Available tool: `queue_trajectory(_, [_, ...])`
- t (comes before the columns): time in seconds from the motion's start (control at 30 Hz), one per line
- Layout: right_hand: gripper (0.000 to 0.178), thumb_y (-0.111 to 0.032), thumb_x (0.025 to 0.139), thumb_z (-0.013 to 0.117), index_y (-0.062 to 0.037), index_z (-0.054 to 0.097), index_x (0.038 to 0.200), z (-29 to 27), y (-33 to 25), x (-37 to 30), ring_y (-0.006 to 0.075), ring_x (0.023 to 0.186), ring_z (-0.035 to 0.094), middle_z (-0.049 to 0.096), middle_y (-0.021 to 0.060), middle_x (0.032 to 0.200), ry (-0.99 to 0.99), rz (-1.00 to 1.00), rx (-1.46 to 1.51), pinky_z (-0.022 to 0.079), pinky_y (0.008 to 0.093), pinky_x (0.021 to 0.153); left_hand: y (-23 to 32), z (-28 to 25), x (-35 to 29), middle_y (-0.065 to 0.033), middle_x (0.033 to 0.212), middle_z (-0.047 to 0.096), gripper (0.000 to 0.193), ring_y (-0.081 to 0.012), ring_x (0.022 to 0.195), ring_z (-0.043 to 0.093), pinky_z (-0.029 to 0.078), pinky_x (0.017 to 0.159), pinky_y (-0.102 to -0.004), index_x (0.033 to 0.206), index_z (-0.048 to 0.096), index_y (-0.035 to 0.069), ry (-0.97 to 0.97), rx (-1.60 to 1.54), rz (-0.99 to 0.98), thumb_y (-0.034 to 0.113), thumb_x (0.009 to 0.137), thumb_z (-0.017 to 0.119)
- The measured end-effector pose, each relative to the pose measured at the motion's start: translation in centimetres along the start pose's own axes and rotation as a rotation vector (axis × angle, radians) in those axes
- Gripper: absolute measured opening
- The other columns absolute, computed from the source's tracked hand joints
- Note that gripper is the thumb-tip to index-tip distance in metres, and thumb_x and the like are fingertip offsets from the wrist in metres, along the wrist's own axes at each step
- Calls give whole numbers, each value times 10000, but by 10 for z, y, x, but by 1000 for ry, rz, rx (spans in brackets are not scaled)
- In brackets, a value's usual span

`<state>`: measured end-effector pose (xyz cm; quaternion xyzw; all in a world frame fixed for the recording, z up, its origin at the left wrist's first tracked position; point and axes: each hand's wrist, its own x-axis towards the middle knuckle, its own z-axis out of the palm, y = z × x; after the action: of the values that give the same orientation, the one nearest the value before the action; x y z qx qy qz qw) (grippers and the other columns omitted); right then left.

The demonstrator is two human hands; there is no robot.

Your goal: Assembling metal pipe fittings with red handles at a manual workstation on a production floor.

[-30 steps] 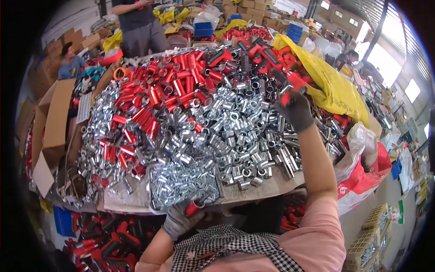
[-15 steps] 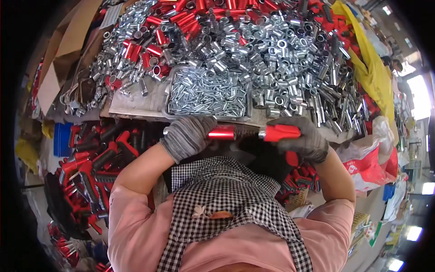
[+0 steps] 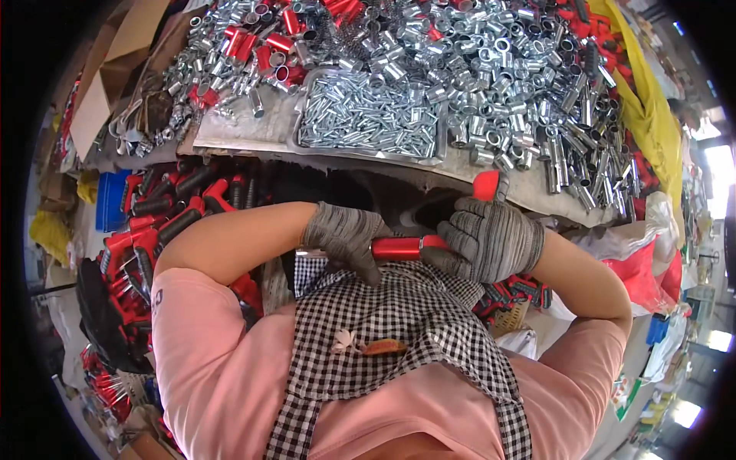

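Observation:
In front of my apron, my left hand (image 3: 349, 236) is closed around a shiny red metal tube (image 3: 396, 248). A silver rod end (image 3: 310, 253) sticks out past that hand on the left. My right hand (image 3: 487, 239) is wrapped around a red handle piece (image 3: 487, 184), whose flat red end rises above the fingers. The tube and the handle piece meet end to end between the hands. No spring shows between them; most of the handle lies under my right fingers. Both hands wear grey knitted gloves.
On the bench ahead, a clear tray (image 3: 442, 138) holds small metal pins. Silver sleeves (image 3: 491, 84) and red tubes (image 3: 280, 42) are heaped around it. Red-and-black handles (image 3: 165, 230) pile up at the left, below a cardboard box (image 3: 103, 100). Yellow cloth (image 3: 652, 115) hangs at the right.
Both hands have come nearer my body and closer together. The dark spring seen between tube and handle is now out of sight. My right hand has turned, so the handle's red end points away from me.

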<state>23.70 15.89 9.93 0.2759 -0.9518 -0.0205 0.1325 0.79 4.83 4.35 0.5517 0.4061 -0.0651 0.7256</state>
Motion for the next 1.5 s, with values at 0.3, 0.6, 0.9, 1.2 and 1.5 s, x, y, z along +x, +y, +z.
queue_trajectory(0.3, [572,-236,704,748,-11,555,1193,38,-23,-3,124,706,588,650,123,1071,477,1398,2025,493,246,612,8,-3,-15,-129,738,593,334,-282,639,622,495,526,-444,938,580,53,1137,1367,87,327,750,604])
queue_trajectory(0.6, [547,-256,705,745,-4,523,1136,43,-29,27,140,664,554,648,152,942,847,1217,2096,490,302,645,28,-51,-44,-81,708,576,205,-237,619,595,478,492,-376,874,612,73,1108,1680,276,231,758,554])
queue_trajectory(0.9, [597,-254,637,708,-69,589,1192,7,4,-5,221,681,606,621,87,863,16,540,8,480,371,597,47,-29,-32,-102,828,676,268,-282,749,665,520,702,-391,936,671,115,573,756,-6,305,749,690])
queue_trajectory(1.2, [498,-136,610,700,-63,612,1095,2,-5,8,245,643,621,636,114,994,107,545,33,486,359,530,53,-27,-37,-129,756,671,299,-302,735,662,522,685,-406,921,689,112,695,949,3,287,684,742])
queue_trajectory(1.5, [424,-139,644,686,-70,634,1058,-8,-3,13,193,602,597,621,92,820,-138,429,-141,481,336,511,49,-30,-43,-126,711,647,290,-280,701,643,508,663,-393,879,661,67,454,772,6,284,691,698])
